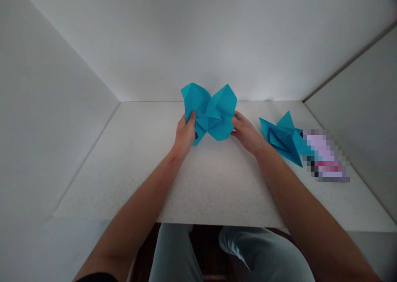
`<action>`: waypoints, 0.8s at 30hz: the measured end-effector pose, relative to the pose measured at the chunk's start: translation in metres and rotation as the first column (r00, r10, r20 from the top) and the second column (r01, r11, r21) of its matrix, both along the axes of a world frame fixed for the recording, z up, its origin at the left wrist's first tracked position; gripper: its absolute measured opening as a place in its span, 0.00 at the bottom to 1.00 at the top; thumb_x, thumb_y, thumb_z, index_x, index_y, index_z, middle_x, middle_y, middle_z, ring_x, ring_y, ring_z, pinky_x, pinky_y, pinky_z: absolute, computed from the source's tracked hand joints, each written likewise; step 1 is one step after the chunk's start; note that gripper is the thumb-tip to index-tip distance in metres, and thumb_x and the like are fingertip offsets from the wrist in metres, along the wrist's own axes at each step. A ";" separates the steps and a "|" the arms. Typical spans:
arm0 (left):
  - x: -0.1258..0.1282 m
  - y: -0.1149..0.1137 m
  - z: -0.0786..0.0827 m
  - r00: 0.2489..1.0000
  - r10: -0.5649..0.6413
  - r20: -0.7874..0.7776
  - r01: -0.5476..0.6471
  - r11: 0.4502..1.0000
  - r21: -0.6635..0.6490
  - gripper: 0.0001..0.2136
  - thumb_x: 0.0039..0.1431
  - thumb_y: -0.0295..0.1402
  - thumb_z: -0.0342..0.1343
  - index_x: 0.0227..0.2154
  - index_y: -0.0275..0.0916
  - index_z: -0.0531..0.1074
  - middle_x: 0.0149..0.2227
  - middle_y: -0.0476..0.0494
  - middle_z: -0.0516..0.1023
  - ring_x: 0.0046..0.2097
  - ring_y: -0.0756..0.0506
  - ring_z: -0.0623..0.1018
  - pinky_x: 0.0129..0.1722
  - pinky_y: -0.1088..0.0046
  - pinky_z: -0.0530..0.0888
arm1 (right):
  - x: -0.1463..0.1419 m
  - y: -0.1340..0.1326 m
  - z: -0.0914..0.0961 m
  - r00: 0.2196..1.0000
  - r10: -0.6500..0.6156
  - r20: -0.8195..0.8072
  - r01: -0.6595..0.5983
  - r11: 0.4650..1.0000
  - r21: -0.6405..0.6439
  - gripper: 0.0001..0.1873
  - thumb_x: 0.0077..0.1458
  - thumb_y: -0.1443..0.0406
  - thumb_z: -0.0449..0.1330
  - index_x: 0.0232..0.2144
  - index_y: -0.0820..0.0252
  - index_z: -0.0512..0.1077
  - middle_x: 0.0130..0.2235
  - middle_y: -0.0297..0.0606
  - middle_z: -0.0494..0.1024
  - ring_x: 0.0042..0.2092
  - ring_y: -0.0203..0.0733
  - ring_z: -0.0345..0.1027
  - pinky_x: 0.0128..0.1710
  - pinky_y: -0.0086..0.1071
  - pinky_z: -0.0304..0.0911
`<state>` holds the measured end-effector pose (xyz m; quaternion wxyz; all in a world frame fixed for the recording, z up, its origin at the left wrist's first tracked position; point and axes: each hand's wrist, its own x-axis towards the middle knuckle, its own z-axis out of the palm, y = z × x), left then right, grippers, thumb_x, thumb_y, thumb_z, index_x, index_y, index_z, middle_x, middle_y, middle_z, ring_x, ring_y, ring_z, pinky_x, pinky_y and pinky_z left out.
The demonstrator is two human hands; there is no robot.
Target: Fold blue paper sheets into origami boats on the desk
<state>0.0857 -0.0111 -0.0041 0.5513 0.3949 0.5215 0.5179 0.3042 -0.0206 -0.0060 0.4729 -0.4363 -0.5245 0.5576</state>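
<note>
A partly folded sheet of blue paper (211, 110) is held up just above the white table (198, 182), near its far middle. My left hand (185, 133) grips the sheet's lower left side, thumb on the front, fingers closed behind. On the lower right edge my right hand (246, 133) pinches the sheet, its fingertips partly hidden by the paper. The paper shows many creases and bulges out into two lobes at the top.
A finished blue paper model (283, 139) lies on the table to the right of my right hand. Beside it sits a blurred purplish object (325, 156). White walls close in the table on the left, back and right. My knees show below the front edge.
</note>
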 end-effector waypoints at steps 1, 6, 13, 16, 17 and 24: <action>0.000 0.000 0.001 1.000 0.005 0.007 -0.005 1.000 -0.004 0.25 0.71 0.54 0.58 0.61 0.44 0.75 0.52 0.39 0.87 0.58 0.35 0.84 0.53 0.58 0.83 | 0.000 0.001 -0.003 1.000 -0.014 0.016 0.014 1.000 0.006 0.35 0.50 0.36 0.71 0.53 0.46 0.77 0.50 0.41 0.85 0.51 0.53 0.80 0.47 0.46 0.77; 0.000 -0.005 0.010 0.977 -0.109 0.181 0.117 0.993 -0.030 0.26 0.69 0.53 0.59 0.61 0.43 0.76 0.55 0.36 0.85 0.60 0.31 0.83 0.57 0.48 0.82 | 0.005 0.011 -0.021 0.985 -0.175 -0.009 0.175 0.985 -0.012 0.26 0.46 0.44 0.77 0.42 0.49 0.78 0.41 0.35 0.86 0.43 0.48 0.79 0.44 0.42 0.76; 0.000 -0.017 0.018 0.876 -0.365 0.315 0.407 0.910 -0.078 0.33 0.64 0.55 0.65 0.64 0.40 0.74 0.59 0.31 0.84 0.63 0.28 0.80 0.64 0.44 0.79 | -0.003 0.008 -0.023 0.988 -0.149 -0.048 0.148 0.989 -0.013 0.29 0.50 0.39 0.72 0.45 0.47 0.76 0.39 0.35 0.84 0.40 0.49 0.79 0.41 0.43 0.75; -0.002 -0.016 0.018 0.873 -0.371 0.315 0.412 0.908 -0.072 0.32 0.64 0.56 0.65 0.64 0.41 0.75 0.59 0.31 0.84 0.64 0.28 0.80 0.65 0.44 0.78 | 0.001 0.010 -0.020 0.975 -0.222 -0.006 0.222 0.975 0.022 0.28 0.52 0.38 0.69 0.44 0.47 0.73 0.38 0.34 0.83 0.40 0.49 0.78 0.39 0.41 0.74; -0.004 -0.014 0.018 0.879 -0.363 0.309 0.403 0.912 -0.075 0.32 0.64 0.56 0.64 0.64 0.41 0.75 0.58 0.31 0.84 0.64 0.28 0.80 0.65 0.44 0.78 | 0.005 0.012 -0.020 0.968 -0.252 0.005 0.252 0.967 0.033 0.28 0.53 0.38 0.69 0.44 0.47 0.72 0.38 0.33 0.82 0.40 0.48 0.77 0.39 0.40 0.73; -0.029 0.003 0.020 0.933 -0.279 0.229 0.312 0.942 -0.124 0.32 0.64 0.52 0.66 0.64 0.40 0.75 0.57 0.30 0.84 0.61 0.29 0.82 0.63 0.45 0.80 | 0.029 0.026 -0.026 0.886 -0.451 0.107 0.421 0.879 0.222 0.29 0.58 0.33 0.61 0.47 0.44 0.68 0.41 0.34 0.80 0.42 0.49 0.74 0.39 0.38 0.69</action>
